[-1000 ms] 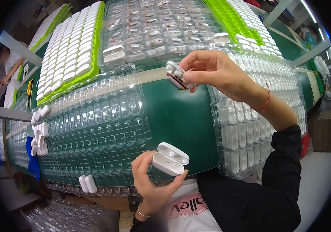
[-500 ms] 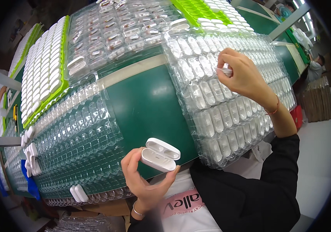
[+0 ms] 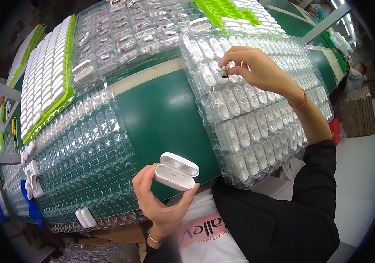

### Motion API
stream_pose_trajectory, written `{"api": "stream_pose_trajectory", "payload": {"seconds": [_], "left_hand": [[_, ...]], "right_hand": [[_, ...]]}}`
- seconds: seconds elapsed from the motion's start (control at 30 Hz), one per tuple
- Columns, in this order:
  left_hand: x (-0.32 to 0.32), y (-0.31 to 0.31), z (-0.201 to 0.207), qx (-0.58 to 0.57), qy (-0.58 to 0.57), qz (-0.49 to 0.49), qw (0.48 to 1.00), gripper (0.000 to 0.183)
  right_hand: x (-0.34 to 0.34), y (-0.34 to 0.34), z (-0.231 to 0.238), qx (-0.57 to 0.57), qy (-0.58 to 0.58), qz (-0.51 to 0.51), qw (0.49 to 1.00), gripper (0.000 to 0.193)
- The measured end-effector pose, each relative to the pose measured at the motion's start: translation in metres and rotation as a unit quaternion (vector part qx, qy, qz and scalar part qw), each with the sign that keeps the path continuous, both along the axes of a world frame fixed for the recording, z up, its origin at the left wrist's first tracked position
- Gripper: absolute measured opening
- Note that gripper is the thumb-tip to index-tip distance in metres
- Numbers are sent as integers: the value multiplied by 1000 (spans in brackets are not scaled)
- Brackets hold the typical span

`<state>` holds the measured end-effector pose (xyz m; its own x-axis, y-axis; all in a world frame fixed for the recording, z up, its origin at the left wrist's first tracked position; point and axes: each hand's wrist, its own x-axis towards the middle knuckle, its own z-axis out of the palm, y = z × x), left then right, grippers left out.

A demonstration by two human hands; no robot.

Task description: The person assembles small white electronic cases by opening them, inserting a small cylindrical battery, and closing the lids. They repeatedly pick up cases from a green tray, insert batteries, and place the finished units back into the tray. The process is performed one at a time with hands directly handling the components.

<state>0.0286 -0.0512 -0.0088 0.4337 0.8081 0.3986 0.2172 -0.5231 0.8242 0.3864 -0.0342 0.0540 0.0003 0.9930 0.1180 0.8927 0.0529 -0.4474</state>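
Note:
A white earbud charging case (image 3: pixel 174 177), its lid flipped up and its inside bare, is gripped by its ends between the thumb and fingers of my left hand (image 3: pixel 163 215). Up and to the right, my right hand (image 3: pixel 257 65) pinches a small white piece (image 3: pixel 221 70) with a dark bit at its lower edge; its exact kind is too small to make out. That hand hovers over the far left part of a clear plastic tray (image 3: pixel 211 131), whose rows of oval pockets hold white shell-like parts (image 3: pixel 242 133).
Empty-looking clear blister trays (image 3: pixel 86 153) cover the left of the green table (image 3: pixel 165 105). Behind them lie a lime-green tray (image 3: pixel 71 57) of white cases and clear trays (image 3: pixel 128 30) with small parts. Loose white cases (image 3: pixel 82 70) lie about. Stacked cardboard (image 3: pixel 358 114) stands at right.
My right hand has moved left and slightly away from me with the small white piece, turning so the piece shows at its fingertips. My left hand keeps the case almost where it was.

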Motion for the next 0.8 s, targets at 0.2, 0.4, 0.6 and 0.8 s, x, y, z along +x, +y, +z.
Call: {"api": "stream_pose_trajectory", "payload": {"seconds": [0.2,0.4,0.6,0.8], "left_hand": [[0,1,-4,-32,-6,7,999,80],[3,7,-1,-12,11,34,999,79],[2,1,-2,-9,-6,28,1000,79],[6,2,-2,7,6,9,1000,82]], "right_hand": [[7,5,-2,58,-62,50,995,9],[-41,1,14,-19,128,-49,990,12],[-37,-11,22,38,47,-43,997,11],[-51,-49,9,24,-55,-92,994,15]]}}
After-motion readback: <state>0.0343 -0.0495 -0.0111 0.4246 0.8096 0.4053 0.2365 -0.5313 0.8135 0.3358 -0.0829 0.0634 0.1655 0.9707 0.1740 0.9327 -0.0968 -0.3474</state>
